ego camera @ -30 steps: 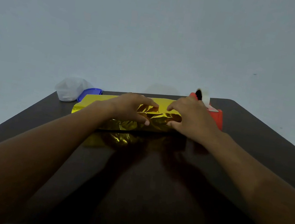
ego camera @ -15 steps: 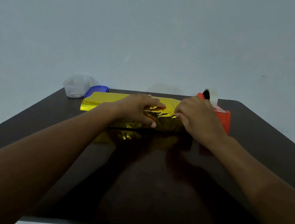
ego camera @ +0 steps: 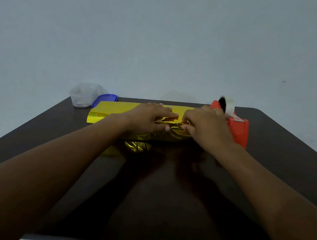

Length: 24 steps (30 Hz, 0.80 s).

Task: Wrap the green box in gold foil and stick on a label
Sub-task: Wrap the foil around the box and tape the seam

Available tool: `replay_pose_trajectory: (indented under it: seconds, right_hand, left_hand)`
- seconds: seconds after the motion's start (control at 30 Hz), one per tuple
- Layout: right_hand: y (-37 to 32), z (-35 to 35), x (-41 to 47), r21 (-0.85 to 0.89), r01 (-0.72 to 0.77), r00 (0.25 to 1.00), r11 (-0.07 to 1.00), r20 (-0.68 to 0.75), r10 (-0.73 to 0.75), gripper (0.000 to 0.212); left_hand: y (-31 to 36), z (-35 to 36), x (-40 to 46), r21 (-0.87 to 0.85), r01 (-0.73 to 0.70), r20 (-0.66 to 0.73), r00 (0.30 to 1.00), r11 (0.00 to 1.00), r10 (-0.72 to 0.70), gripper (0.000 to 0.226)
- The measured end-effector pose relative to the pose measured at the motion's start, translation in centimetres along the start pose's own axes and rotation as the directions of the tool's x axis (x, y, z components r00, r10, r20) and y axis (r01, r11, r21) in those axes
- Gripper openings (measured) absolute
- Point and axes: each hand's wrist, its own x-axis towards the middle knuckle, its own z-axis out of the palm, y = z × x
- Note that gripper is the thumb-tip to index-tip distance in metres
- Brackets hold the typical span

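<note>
Here the left hand (ego camera: 149,118) and right hand (ego camera: 207,128) are both pinching crumpled gold foil (ego camera: 114,107) together; thin and creased, it is risking tearing or springing open before the tape dispenser (ego camera: 237,129) is reached.

text: I can read none | tape dispenser (ego camera: 237,131): small pale label on top, too blurred for me to read | gold foil (ego camera: 114,109): no print I can see

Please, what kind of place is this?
Probably a plain indoor room set up for craft or gift wrapping: a dark table against a bare wall, with gold foil and an orange tape dispenser on it.
</note>
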Motion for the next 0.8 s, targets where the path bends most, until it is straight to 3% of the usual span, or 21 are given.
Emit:
replay_pose_trajectory:
  seconds: [0.07, 0.17, 0.23, 0.3, 0.37, 0.47, 0.6, 0.67, 0.8]
  right_hand:
    - [-0.1, -0.3, 0.2, -0.12, -0.014, 1.0, 0.993, -0.006, 0.013, 0.018]
    - [0.0, -0.3, 0.6, -0.248, -0.099, 0.995, 0.964, -0.039, 0.092, 0.033]
    - [0.3, -0.2, 0.7, -0.144, -0.185, 0.982, 0.972, -0.067, 0.177, 0.034]
    - [0.4, 0.0, 0.4, 0.081, -0.279, 0.954, 0.957, -0.09, 0.285, 0.02]
    - [0.3, 0.4, 0.2, 0.297, -0.361, 0.919, 0.884, -0.046, 0.391, 0.01]
    - [0.1, 0.9, 0.1, 0.493, -0.407, 0.906, 0.769, 0.111, 0.409, 0.029]
    - [0.0, 1.5, 0.1, 0.607, -0.52, 0.851, 0.601, 0.422, 0.311, 0.016]
    - [0.0, 1.9, 0.5, 0.637, -0.581, 0.813, 0.506, 0.481, 0.328, 0.013]
    - [-0.6, 2.3, 1.7, 0.66, -0.673, 0.736, 0.334, 0.549, 0.397, 0.023]
  left_hand:
    - [0.1, -0.9, 0.2, 0.006, 0.025, 0.058, 0.998, 1.0, -0.026, 0.06]
    - [0.3, -3.2, 0.8, -0.18, 0.109, 0.031, 0.994, 0.978, -0.105, 0.055]
    - [-0.2, -4.7, 1.1, -0.197, 0.16, -0.034, 0.985, 0.967, -0.169, 0.056]
    - [-1.4, -5.4, 1.2, -0.044, 0.232, -0.029, 0.972, 0.972, -0.233, 0.063]
    - [-2.3, -5.5, 0.9, 0.019, 0.331, 0.081, 0.94, 0.944, -0.331, 0.063]
    - [-3.1, -5.2, 0.1, 0.018, 0.418, 0.213, 0.886, 0.908, -0.412, 0.053]
    - [-3.4, -5.3, -0.9, -0.203, 0.577, 0.259, 0.811, 0.791, -0.525, 0.06]
    - [-2.9, -5.2, -1.2, -0.301, 0.648, 0.32, 0.76, 0.7, -0.566, 0.066]
    - [-1.3, -4.9, -1.6, -0.459, 0.685, 0.366, 0.726, 0.566, -0.582, 0.066]
